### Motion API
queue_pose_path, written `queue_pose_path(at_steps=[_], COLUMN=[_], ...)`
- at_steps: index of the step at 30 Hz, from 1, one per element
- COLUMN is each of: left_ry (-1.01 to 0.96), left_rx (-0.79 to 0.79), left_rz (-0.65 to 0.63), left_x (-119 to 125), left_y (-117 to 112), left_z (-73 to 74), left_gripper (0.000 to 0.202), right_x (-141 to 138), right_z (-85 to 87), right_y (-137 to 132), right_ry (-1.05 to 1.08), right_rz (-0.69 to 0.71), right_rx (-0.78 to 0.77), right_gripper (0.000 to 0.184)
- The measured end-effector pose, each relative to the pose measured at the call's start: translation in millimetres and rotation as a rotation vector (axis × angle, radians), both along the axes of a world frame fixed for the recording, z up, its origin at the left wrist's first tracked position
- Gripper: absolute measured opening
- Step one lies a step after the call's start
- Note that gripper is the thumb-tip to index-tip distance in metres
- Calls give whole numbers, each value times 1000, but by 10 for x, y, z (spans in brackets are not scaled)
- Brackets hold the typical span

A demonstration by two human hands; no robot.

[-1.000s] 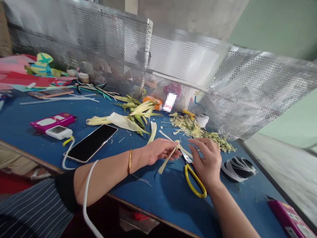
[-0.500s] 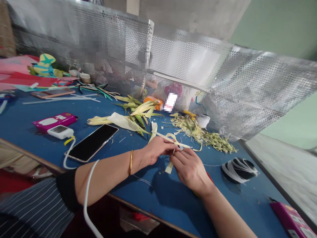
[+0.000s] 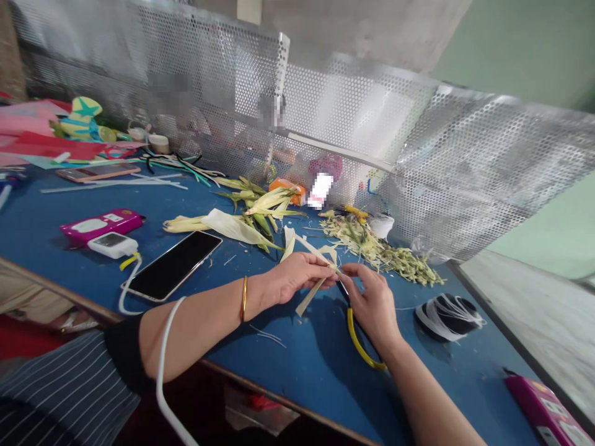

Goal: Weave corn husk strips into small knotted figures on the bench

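My left hand (image 3: pixel 300 275) pinches a folded pale corn husk strip (image 3: pixel 310 296) between thumb and fingers. One end of the strip hangs down toward the table, and other pale ends rise behind the fingers. Close by on the right, my right hand (image 3: pixel 374 300) is closed, with thumb and index finger meeting at the same husk. Below its palm shows a yellow-handled tool (image 3: pixel 356 341), its dark metal end near the fingertips. Whether my right hand touches this tool, I cannot tell. Whole corn husks (image 3: pixel 232 228) lie behind my left hand.
A black phone (image 3: pixel 175 266), a purple device (image 3: pixel 102 226) and a white cable (image 3: pixel 162 365) are on the left. A pile of husk scraps (image 3: pixel 372 244) lies behind my hands. On the right sit a spool of white thread (image 3: pixel 449 319) and another purple device (image 3: pixel 548 402). Perforated metal panels (image 3: pixel 339 99) stand behind.
My right hand has turned and shifted slightly right and up, uncovering the yellow handle. The hanging end of the husk strip has swung left.
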State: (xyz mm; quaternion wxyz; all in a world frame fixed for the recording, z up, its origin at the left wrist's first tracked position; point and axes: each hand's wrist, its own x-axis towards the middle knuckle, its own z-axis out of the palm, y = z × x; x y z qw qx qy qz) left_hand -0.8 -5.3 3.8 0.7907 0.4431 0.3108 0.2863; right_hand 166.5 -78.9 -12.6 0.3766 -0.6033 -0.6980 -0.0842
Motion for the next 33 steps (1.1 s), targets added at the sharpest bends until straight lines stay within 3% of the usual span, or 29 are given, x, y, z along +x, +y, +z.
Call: queue_pose_path(at_steps=[3, 8, 13, 27, 33], left_ry=[-3, 84, 181, 176, 130], left_rx=[32, 128, 151, 135, 122], left_rz=[3, 56, 177, 302, 254], left_x=[13, 50, 84, 120, 79], left_y=[-2, -38, -89, -115, -67], left_z=[-32, -99, -64, -42, -34], left_gripper=[25, 25, 17, 16, 17], right_x=[-19, -131, -176, -183, -190], right_z=[-8, -6, -42, -30, -70], right_y=[25, -9, -40, -59, -45], right_ry=[118, 284, 267, 269, 333], right_rz=[74, 93, 91, 138, 95], right_rx=[-159, -231, -330, -347, -281], right_gripper=[22, 20, 17, 23, 24])
